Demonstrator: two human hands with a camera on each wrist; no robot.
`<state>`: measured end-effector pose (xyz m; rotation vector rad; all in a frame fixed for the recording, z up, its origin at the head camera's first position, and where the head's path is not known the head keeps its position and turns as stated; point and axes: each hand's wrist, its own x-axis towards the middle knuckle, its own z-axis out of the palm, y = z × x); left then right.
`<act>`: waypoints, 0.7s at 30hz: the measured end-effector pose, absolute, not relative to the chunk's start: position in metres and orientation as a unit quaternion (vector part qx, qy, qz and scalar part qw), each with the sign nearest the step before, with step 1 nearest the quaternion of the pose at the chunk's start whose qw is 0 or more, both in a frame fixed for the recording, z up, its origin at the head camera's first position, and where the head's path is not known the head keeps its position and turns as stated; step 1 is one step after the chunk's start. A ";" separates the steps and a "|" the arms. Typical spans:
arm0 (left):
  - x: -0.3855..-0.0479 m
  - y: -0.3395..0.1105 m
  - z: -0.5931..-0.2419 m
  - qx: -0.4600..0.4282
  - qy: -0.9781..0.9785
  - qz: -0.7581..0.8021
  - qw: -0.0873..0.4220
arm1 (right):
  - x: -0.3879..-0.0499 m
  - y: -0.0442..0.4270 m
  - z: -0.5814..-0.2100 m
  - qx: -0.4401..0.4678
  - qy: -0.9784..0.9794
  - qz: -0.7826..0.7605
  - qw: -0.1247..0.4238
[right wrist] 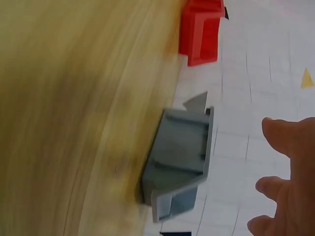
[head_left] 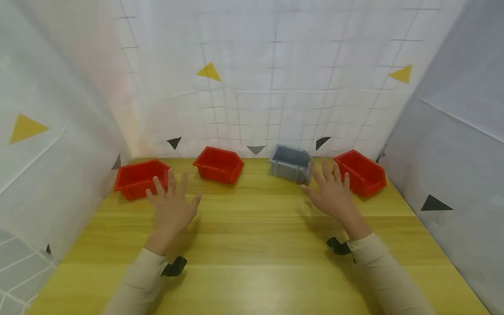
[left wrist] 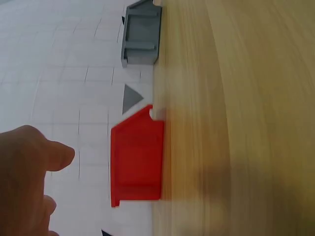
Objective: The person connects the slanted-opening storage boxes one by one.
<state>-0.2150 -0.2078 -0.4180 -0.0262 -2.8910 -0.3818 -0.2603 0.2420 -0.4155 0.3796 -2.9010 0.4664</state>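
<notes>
Fingers spread, my left hand (head_left: pixel 173 212) hovers over the wooden table in front of the leftmost red bin (head_left: pixel 135 186) and holds nothing. My right hand (head_left: pixel 334 197), also spread and holding nothing, is above the table, nearest the grey bin (head_left: pixel 290 170) and the right red bin (head_left: pixel 356 181); its fingertips overlap both in the head view. Another red bin (head_left: pixel 214 170) stands between the left hand and the grey bin. In the left wrist view, the thumb of the left hand (left wrist: pixel 24 182) shows beside a red bin (left wrist: pixel 138 157). The right wrist view has the right hand (right wrist: pixel 295 172) apart from the grey bin (right wrist: pixel 179 147).
The bins stand along the back edge of the wooden table (head_left: pixel 252 245). Behind them hangs a white sheet (head_left: pixel 244 52) with grid lines and yellow and black triangles. White side sheets (head_left: pixel 464 166) flank the table. A black wrist mount (head_left: pixel 174 267) sticks out from the left sleeve.
</notes>
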 end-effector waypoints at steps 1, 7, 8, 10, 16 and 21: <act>-0.214 -0.212 -0.418 -0.004 -0.985 -0.127 0.114 | -0.260 0.238 -0.416 0.135 -0.975 0.154 0.091; -0.212 -0.247 -0.423 0.031 -0.985 -0.128 0.110 | -0.260 0.206 -0.414 0.176 -0.966 0.172 0.083; -0.214 -0.254 -0.424 0.037 -0.984 -0.135 0.109 | -0.261 0.200 -0.414 0.184 -0.964 0.176 0.083; -0.216 -0.269 -0.428 0.045 -0.981 -0.153 0.108 | -0.264 0.187 -0.414 0.201 -0.959 0.181 0.083; -0.221 -0.307 -0.434 0.050 -0.972 -0.198 0.119 | -0.276 0.147 -0.413 0.265 -0.938 0.204 0.089; -0.231 -0.324 -0.427 0.047 -0.969 -0.207 0.126 | -0.292 0.112 -0.410 0.311 -0.915 0.251 0.058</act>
